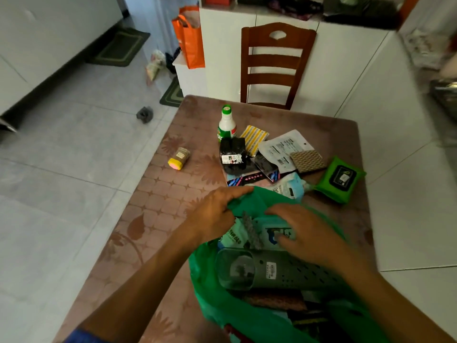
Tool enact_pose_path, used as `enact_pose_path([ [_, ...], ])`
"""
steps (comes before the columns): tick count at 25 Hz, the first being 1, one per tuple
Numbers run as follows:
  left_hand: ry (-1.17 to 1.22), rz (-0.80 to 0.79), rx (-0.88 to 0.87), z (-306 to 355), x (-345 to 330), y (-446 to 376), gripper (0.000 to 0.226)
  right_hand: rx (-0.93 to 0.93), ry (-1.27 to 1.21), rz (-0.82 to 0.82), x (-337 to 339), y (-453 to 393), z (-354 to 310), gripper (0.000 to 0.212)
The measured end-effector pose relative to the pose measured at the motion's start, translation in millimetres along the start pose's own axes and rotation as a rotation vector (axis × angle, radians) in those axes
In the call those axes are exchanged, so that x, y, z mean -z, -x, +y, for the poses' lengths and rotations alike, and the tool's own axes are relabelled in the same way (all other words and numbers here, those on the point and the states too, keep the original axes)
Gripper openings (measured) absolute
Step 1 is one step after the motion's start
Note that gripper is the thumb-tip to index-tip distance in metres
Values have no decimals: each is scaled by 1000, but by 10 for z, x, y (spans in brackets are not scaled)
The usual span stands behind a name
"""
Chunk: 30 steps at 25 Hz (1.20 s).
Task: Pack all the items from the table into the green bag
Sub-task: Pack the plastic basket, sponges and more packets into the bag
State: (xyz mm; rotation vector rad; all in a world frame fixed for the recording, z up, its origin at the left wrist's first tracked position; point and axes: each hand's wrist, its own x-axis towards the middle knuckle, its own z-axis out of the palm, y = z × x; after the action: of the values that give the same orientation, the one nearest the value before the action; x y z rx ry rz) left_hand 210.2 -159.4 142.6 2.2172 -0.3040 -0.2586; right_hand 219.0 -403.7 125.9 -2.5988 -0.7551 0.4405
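The green bag (217,300) lies open at the near edge of the table, holding a grey perforated case (279,271), teal packets and a dark red pad. My left hand (212,216) grips the bag's far rim. Inside the bag's mouth, my right hand (306,231) rests with spread fingers on a teal packet (269,231). Beyond the bag lie a white bottle with a green cap (227,125), a black packet (232,154), a yellow striped sponge (253,138), a white pouch (284,144), a checkered pad (308,160), a green wipes pack (341,179) and a small yellow-capped jar (179,158).
The brown patterned table (158,219) ends at the left over a tiled floor. A wooden chair (274,65) stands at the far edge against a white counter. An orange bag (189,38) hangs at the counter's left.
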Motion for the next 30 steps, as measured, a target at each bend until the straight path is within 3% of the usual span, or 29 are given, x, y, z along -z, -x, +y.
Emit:
enact_pose_path([
  [2, 17, -14, -20, -19, -18, -18, 66, -1, 229, -230, -322, -155, -68, 41],
  [4, 20, -66, -28, -93, -1, -25, 68, -32, 187, -332, -410, -207, -108, 39],
  [6, 88, -93, -29, -172, 55, -6, 68, -55, -136, -174, -281, -188, -102, 31],
  [7, 139, -91, -24, -204, 84, 2, 65, -96, -261, -15, -185, -203, -66, 24],
  [10, 202, -59, -30, -298, 99, -6, 54, -465, -566, 354, -51, -574, 359, 10],
  [13, 97, -38, 0, -366, 45, -42, 47, -995, -853, 352, -261, -1073, 901, 44],
  [15, 30, -46, 17, -382, 49, -18, 47, -1186, -980, 266, -552, -1233, 1053, 56],
  [17, -27, -37, -21, -395, 65, 7, 47, -1131, -803, 187, -782, -1285, 1087, 53],
  [19, -43, -33, -42, -404, 73, 15, 47, -1065, -607, 211, -826, -1296, 1058, 39],
  [22, -25, -12, -24, -389, 76, 13, 47, -990, -498, 413, -499, -1196, 937, 19],
  [26, -38, -29, -10, -253, 48, 42, 53, -595, -1072, 739, 272, -706, 639, 11],
  [30, -62, -66, 36, -29, 34, 57, 67, -152, -1378, 986, 1087, 32, 314, 30],
])
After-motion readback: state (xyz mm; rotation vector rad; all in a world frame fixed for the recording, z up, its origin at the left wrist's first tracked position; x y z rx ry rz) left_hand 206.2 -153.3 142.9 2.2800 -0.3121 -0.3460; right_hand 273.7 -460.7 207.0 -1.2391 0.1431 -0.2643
